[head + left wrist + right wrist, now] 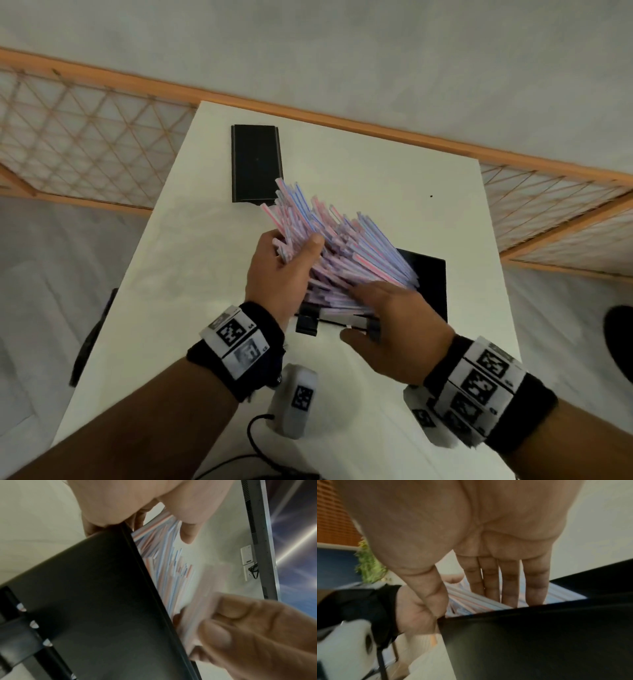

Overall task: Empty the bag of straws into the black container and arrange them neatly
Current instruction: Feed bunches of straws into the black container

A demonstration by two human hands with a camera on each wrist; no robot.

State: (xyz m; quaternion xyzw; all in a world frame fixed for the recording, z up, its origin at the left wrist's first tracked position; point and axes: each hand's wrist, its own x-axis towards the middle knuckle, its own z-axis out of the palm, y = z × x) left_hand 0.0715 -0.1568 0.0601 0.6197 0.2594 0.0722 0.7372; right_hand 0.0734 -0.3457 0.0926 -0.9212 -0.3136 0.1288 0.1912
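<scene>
Straws (346, 246): a large bundle, pink- and blue-striped, standing in the black container (430, 284) at the near right of the white table (394, 178). The lower ends sit inside the container; the upper ends fan upward and lean toward the far left, so the long axis runs from near right to far left. The ends are uneven, some projecting further than others.

Left hand (281, 270): clasped around the left side of the bundle, thumb across the front, remaining fingers wrapped behind. The left wrist view confirms fingers and thumb on either side of the straws (164, 563) above the container wall (89, 601).

Right hand (394, 325): fingers straight and together, laid flat against the near right side of the bundle close to the container rim. The right wrist view shows four extended fingers (510, 582) pressing on the straws (471, 599), with the thumb at the container's near corner (530, 635). Nothing is grasped by this hand.

A second black piece, flat and rectangular (256, 163), lies at the far left of the table, apart from the container; the longest straw tips overlap its near right corner in the head view. Both wrists carry marker bands. A dark cable (257, 442) runs along the near table edge. A lattice panel with wooden frame (85, 137) stands beyond the table.
</scene>
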